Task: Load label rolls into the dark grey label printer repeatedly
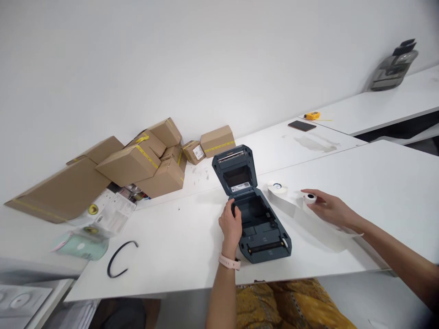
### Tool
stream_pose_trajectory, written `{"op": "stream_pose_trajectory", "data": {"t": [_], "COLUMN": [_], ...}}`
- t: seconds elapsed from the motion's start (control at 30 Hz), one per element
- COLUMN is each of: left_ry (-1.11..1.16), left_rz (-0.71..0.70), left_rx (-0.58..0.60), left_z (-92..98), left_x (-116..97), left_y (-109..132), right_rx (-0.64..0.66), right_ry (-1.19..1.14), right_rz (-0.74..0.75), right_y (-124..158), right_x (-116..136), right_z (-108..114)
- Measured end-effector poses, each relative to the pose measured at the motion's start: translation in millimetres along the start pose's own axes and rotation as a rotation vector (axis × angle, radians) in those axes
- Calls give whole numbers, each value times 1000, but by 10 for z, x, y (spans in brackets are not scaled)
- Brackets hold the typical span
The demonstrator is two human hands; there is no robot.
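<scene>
Head view: left hand (pixel 232 224) grips the opened printer (pixel 264 230) by its side edge; right hand (pixel 325 208) pinches a small white roll (pixel 310 198); another roll (pixel 277 188) lies near.

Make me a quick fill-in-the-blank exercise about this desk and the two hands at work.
1. The label printer has its lid standing ____.
2. The left hand touches the label printer while the right hand holds a small white paper ____.
3. The wristband is pale ____.
4. The tape measure near the smartphone is ____.

Missing words: open; roll; pink; yellow.
</scene>
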State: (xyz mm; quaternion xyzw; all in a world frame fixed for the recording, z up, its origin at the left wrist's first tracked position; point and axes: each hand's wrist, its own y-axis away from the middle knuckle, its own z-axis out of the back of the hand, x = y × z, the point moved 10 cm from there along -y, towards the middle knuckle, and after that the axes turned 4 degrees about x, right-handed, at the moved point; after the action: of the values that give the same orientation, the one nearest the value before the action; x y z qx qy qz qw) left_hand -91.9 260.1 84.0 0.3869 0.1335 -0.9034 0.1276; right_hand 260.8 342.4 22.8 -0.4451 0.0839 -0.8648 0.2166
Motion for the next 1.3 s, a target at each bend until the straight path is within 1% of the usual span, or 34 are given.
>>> {"op": "stream_pose_trajectory", "data": {"t": [0.07, 0.1, 0.13, 0.23, 0.3, 0.33, 0.4, 0.5, 0.57, 0.63, 0.67, 0.73, 0.83, 0.93, 0.97, 1.03, 1.1, 1.17, 1.23, 1.3], "left_ry": [4, 7, 9, 10, 19, 29, 58, 99, 99, 76, 63, 48, 52, 56, 57, 58, 59, 62, 66, 69], "left_rz": [-3, -4, -7, -12, -16, -15, -11, -31, -49, -44, -38, -31, -39, -47, -49, -49, -49, -52, -61, -69], "left_rx": [-2, -3, -2, 13, 35, 50, 83, 117, 137, 166, 177, 186, 189, 198, 200, 199, 195, 191, 191, 191], "left_z": [-3, -7, -12, -22, -23, -20, -12, 14, 15, -6, -17, -26, -20, -23, -24, -25, -19, -10, -1, 6], "left_x": [6, 12, 18, 37, 43, 48, 58, 57, 58, 86, 104, 131, 142, 143, 143, 140, 131, 117, 100, 90], "left_y": [5, 7, 9, -1, -23, -38, -68, -101, -114, -127, -134, -151, -175, -193, -198, -203, -201, -193, -184, -177], "right_rx": [68, 102, 110, 110, 128, 150, 218, 379, 521, 621, 642, 630, 565, 534, 527, 541, 602, 702, 804, 891], "right_ry": [10, -5, -27, -76, 7, 71, 164, 232, 276, 296, 297, 268, 180, 5, -82, -223, -246, -192, -103, 7], "right_rz": [-18, -30, -27, -45, -66, -61, -26, 16, 14, 7, -2, -35, -76, -70, -58, -13, 58, 133, 197, 240], "right_y": [-20, -38, -66, -236, -427, -542, -778, -1054, -1132, -1147, -1144, -1129, -1051, -923, -887, -833, -799, -773, -760, -759], "right_x": [-96, -146, -172, -181, -114, -54, 93, 258, 300, 324, 333, 355, 469, 772, 916, 1246, 1584, 1880, 2102, 2240], "right_z": [-22, -10, 38, 211, 244, 215, 65, -303, -562, -729, -763, -724, -491, -256, -213, -233, -401, -669, -942, -1165]}}
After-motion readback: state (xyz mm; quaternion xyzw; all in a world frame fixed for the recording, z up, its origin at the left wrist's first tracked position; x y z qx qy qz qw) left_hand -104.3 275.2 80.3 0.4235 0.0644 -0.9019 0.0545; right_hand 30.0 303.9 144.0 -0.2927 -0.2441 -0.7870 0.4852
